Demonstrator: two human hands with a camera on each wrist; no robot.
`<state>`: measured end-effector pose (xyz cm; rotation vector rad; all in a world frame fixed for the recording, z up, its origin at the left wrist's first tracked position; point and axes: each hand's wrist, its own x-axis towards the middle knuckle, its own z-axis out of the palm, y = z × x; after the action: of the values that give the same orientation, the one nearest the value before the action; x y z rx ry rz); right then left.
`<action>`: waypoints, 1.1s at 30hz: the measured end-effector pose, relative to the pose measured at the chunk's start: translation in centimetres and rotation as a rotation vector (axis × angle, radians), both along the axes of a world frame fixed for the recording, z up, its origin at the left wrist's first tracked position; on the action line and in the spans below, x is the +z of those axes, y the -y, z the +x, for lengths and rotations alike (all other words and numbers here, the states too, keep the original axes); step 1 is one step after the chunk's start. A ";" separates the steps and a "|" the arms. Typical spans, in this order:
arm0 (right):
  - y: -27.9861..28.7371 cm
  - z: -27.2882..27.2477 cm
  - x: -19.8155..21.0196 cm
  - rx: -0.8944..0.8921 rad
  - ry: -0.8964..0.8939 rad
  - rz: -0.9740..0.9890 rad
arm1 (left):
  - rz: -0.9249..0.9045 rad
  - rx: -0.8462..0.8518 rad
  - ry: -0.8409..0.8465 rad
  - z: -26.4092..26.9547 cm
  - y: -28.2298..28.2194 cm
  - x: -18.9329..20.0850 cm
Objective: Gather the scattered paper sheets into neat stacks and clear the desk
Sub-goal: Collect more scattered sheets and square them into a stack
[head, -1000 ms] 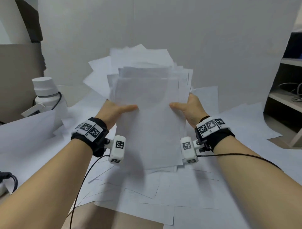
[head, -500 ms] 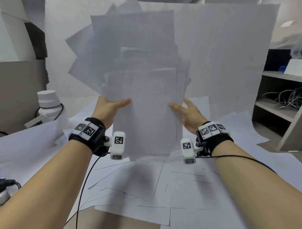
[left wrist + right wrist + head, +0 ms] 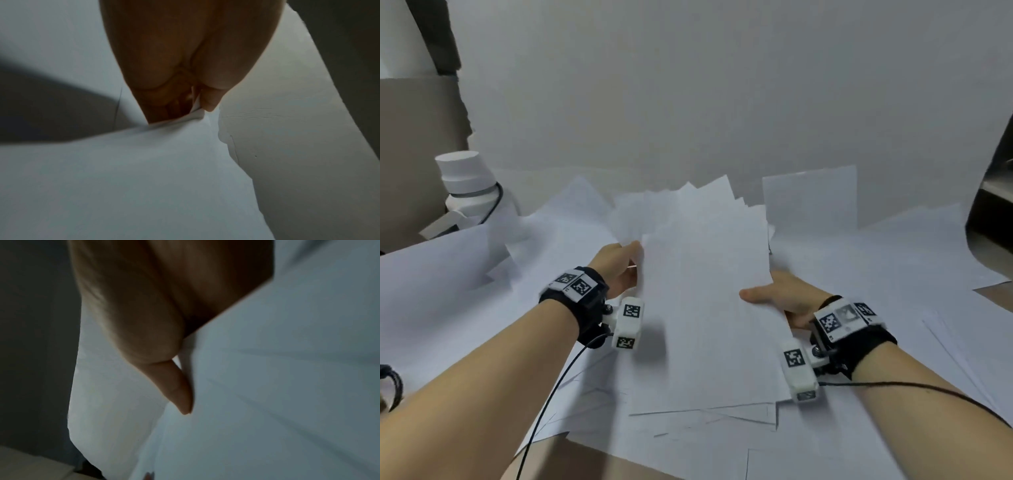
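A loose bundle of white paper sheets (image 3: pixel 702 294) lies low over the desk, its far edges fanned out unevenly. My left hand (image 3: pixel 619 263) grips the bundle's left edge; in the left wrist view the thumb and fingers of that hand (image 3: pixel 197 100) pinch the paper bundle (image 3: pixel 144 170). My right hand (image 3: pixel 774 298) holds the right edge with the thumb on top; in the right wrist view its thumb (image 3: pixel 176 386) presses on the sheets (image 3: pixel 277 386). More loose sheets (image 3: pixel 688 442) cover the desk beneath.
A white bottle-like device (image 3: pixel 469 185) with a black cable stands at the back left. Large white sheets (image 3: pixel 431 291) spread to the left and right. A grey backdrop (image 3: pixel 722 85) rises behind. Bare brown desk (image 3: pixel 585 469) shows at the front edge.
The bundle was lifted upright and high half a second ago; now both hands have brought it down low and tilted it flat toward the desk.
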<state>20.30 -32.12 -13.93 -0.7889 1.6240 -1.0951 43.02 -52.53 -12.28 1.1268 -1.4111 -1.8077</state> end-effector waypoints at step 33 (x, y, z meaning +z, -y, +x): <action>-3.0 -0.8 -0.8 -0.230 0.226 -0.060 | -0.712 0.359 0.231 -0.1 0.3 15.2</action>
<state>19.48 -29.11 -14.74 -0.5034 1.5203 -1.3501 42.96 -52.78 2.88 1.1138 -1.6593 -0.8316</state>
